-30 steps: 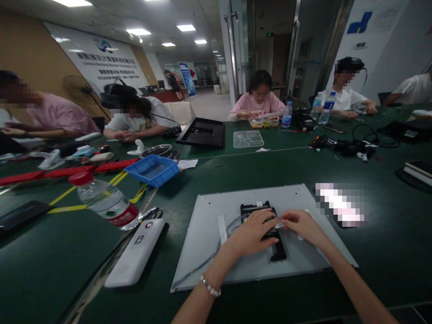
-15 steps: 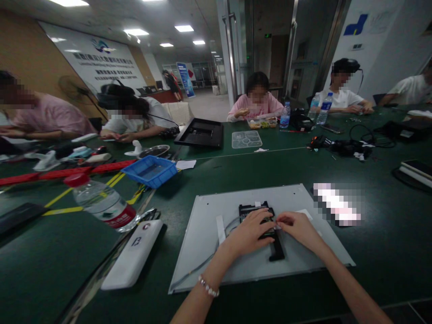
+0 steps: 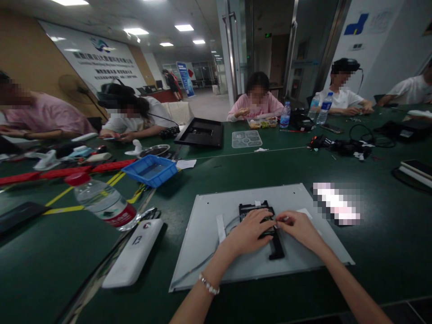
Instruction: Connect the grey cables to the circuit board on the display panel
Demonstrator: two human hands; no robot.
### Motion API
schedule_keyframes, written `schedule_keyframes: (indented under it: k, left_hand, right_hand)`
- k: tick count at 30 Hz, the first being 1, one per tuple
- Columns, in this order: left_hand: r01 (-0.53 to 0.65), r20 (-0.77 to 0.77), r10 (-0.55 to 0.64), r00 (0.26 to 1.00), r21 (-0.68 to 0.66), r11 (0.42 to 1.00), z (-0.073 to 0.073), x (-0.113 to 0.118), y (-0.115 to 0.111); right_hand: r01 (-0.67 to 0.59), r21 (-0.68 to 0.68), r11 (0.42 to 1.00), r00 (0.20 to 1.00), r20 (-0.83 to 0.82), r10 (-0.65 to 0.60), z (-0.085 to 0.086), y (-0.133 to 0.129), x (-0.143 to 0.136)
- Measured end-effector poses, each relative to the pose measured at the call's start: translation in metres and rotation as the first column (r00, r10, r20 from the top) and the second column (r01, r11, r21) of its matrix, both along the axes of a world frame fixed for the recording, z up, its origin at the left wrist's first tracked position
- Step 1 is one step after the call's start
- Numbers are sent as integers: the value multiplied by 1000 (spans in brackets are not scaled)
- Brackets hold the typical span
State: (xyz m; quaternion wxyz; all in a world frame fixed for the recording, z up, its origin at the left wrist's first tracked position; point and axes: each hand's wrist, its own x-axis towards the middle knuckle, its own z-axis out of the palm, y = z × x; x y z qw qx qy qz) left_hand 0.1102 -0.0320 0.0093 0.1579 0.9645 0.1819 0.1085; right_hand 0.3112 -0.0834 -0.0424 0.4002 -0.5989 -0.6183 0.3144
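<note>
A flat pale panel [image 3: 199, 225] lies on the table in front of me, with a black plastic frame [image 3: 277, 248] on its middle. My left hand [image 3: 251, 229] rests over this frame, fingers stretched out and a little apart, covering much of it. Close against those fingertips, my right hand [image 3: 297, 228] is closed in a pinch at the frame's right side; what it pinches is too small and hidden to name. From the frame a grey cable [image 3: 202, 265] runs to the panel's lower left corner. A white strip [image 3: 220, 228] is stuck left of the frame.
Left of the panel are a white power bank [image 3: 133, 254], a tilted water bottle [image 3: 106, 202] with a red cap and a blue tray [image 3: 151, 173]. A phone [image 3: 337, 204] with a lit screen lies to the right. Several people sit around the table, beyond a black tray [image 3: 202, 133].
Almost nothing differs. Both hands stay at the black frame, with only slight finger movement.
</note>
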Motion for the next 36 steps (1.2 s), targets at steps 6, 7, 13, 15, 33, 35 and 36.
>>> schedule_keyframes:
  k: [6,7,13,15,33,35,36]
  left_hand:
    - [-8,27,9,1000,-27,1000,5,0,3]
    - [-19,38,20,999,-26,999,8,0,7]
    - [-153,-46,158,986,85,984,12,1,52]
    - [-173,-116,191,975,147,974,6,3,64]
    - [-180,-168,242,956,315,932,4,26,81]
    - [-183,-142,242,960,335,924,11,38,84]
    - [-179,-131,235,963,340,923,13,46,84]
  right_hand:
    - [13,28,1000,1000,16,-14,-5,-2,2]
    - [12,29,999,1000,14,-13,-6,-2,3]
    - [22,13,1000,1000,-17,-22,-5,-4,6]
    - [37,-12,999,999,-32,-38,-5,-5,7]
    - [34,-28,999,998,-58,-35,-10,-5,10]
    - [41,-23,999,998,-49,-42,-11,-5,11]
    - [47,-19,999,998,-41,-48,-12,-4,13]
